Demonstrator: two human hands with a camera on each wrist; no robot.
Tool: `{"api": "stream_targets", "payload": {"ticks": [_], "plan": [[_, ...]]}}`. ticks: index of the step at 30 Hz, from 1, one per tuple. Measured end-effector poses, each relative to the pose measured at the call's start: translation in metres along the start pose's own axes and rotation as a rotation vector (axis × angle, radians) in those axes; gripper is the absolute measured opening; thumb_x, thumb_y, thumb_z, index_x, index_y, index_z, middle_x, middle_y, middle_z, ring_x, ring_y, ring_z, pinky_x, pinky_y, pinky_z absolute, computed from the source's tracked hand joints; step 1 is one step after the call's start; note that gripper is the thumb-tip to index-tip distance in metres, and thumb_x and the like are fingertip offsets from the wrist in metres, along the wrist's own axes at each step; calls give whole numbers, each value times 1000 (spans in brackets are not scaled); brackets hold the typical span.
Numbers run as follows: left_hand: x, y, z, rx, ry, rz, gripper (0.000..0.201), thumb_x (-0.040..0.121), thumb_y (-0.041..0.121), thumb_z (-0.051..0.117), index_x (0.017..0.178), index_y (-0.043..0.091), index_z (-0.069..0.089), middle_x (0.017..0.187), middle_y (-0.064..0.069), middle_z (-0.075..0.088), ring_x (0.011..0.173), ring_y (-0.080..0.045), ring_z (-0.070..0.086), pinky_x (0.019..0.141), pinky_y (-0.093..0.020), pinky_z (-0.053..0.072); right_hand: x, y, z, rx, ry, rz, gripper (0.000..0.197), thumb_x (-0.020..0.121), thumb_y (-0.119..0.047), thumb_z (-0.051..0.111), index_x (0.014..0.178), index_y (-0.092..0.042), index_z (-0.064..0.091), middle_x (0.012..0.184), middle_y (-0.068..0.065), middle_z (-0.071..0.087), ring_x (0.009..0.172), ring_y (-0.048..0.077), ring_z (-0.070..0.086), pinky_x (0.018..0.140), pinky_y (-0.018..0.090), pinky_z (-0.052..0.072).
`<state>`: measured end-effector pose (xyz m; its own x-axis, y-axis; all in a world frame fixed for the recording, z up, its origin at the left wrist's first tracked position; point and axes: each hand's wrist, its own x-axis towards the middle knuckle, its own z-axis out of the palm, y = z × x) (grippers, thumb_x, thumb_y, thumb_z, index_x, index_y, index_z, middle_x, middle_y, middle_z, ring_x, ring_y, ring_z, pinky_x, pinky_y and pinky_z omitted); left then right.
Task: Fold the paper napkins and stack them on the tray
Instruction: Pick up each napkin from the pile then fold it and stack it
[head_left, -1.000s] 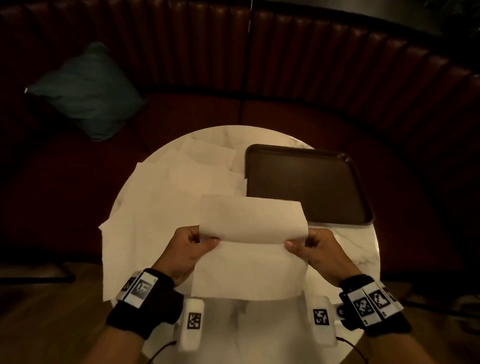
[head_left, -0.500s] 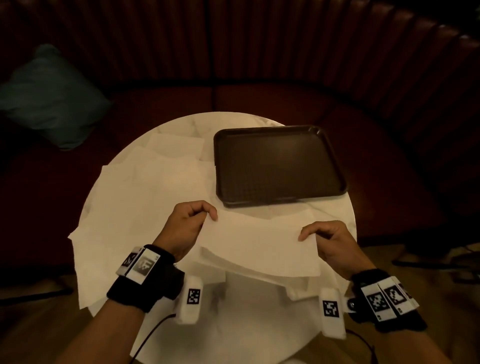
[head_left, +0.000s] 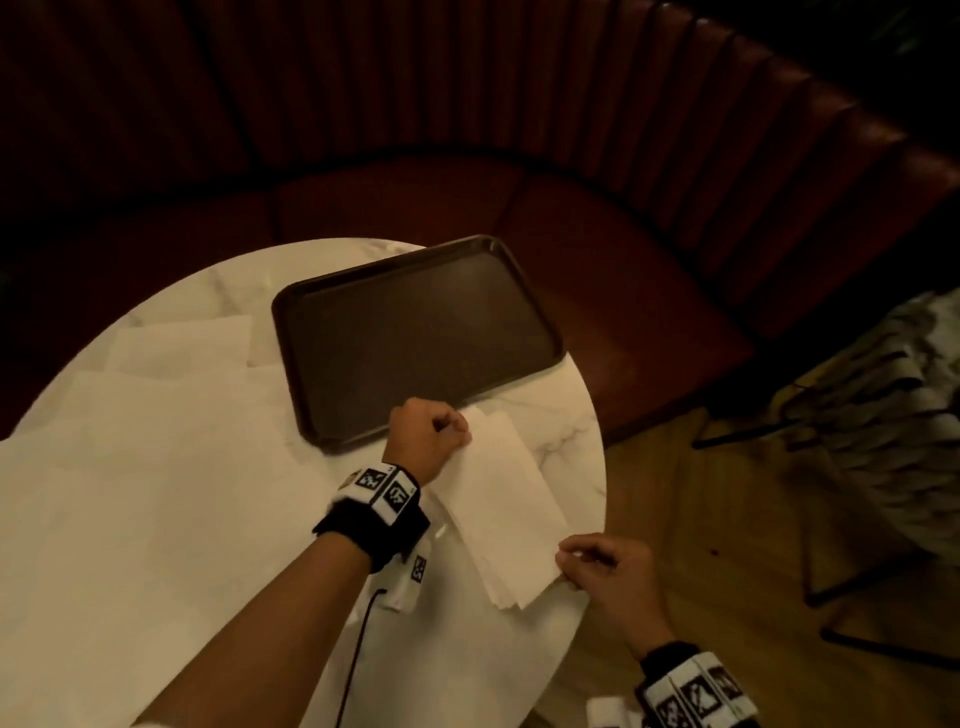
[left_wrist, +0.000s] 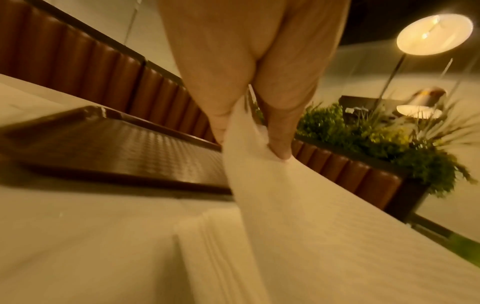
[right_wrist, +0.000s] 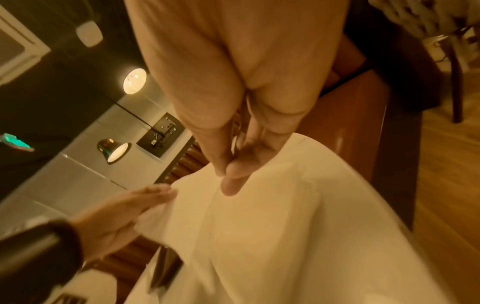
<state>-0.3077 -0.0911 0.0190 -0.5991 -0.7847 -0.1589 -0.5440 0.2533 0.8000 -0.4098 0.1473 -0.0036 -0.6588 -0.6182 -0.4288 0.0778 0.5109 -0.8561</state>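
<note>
A folded white napkin (head_left: 506, 499) lies slanted over a low stack of folded napkins near the right rim of the round marble table (head_left: 571, 431). My left hand (head_left: 431, 436) pinches its far end beside the tray's front edge; the left wrist view shows thumb and fingers (left_wrist: 279, 142) clamped on the napkin (left_wrist: 298, 216). My right hand (head_left: 597, 561) pinches the near end at the table's rim, seen in the right wrist view as fingertips (right_wrist: 231, 185) on the napkin (right_wrist: 272, 236). The dark brown tray (head_left: 415, 332) holds nothing.
Several unfolded napkins (head_left: 156, 441) cover the left half of the table. A dark red curved banquette (head_left: 571, 208) wraps behind. A woven chair (head_left: 883, 415) stands on the wooden floor at right. A cable (head_left: 358, 654) trails from my left wrist.
The napkin went from half folded in the air to folded and down on the stack. Both hands shifted right with it, and the head view swung right.
</note>
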Motion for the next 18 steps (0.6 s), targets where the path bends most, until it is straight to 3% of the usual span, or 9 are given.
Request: {"api": "stream_targets", "payload": {"ticks": [4, 6, 9, 12, 15, 18], "plan": [[20, -8, 35, 109, -72, 58, 19, 81, 11, 59, 92, 7, 74, 98, -11, 73, 97, -26, 66, 93, -34, 48, 10, 13, 8, -67, 22, 56, 19, 79, -1, 71, 75, -19, 69, 68, 3, 68, 60, 10, 64, 60, 20, 53], [25, -14, 47, 215, -159, 76, 31, 83, 9, 51, 108, 9, 69, 117, -10, 66, 113, -28, 59, 100, -39, 43, 14, 19, 9, -85, 30, 74, 17, 82, -2, 68, 78, -19, 68, 68, 4, 68, 60, 12, 65, 58, 19, 52], [25, -22, 59, 443, -357, -51, 46, 91, 10, 41, 134, 23, 45, 144, -1, 41, 131, -27, 37, 106, -49, 31, 17, 21, 11, -110, -21, 158, 9, 86, -5, 64, 88, -13, 67, 64, 6, 64, 54, 15, 61, 51, 19, 49], [20, -29, 59, 537, -449, -37, 49, 93, 13, 35, 139, 30, 34, 155, 1, 17, 140, -25, 18, 107, -59, 21, 12, 12, 13, -144, -132, 252, 15, 90, -9, 60, 104, -13, 61, 66, 6, 57, 47, 9, 51, 42, 14, 44], [2, -34, 34, 380, -331, -82, 42, 93, 23, 41, 134, 35, 43, 155, 0, 18, 142, -23, 15, 110, -54, 17, 2, -4, 12, -301, -115, 162, 15, 89, -17, 62, 104, -21, 61, 68, 2, 53, 51, 7, 48, 41, 9, 41], [-37, -54, -9, 154, -146, -140, 33, 89, 35, 50, 121, 33, 57, 135, 4, 52, 126, -18, 46, 107, -38, 32, -7, -32, 25, -486, -109, -62, 10, 85, -30, 66, 95, -30, 67, 52, -4, 54, 47, 8, 56, 52, 17, 49]]}}
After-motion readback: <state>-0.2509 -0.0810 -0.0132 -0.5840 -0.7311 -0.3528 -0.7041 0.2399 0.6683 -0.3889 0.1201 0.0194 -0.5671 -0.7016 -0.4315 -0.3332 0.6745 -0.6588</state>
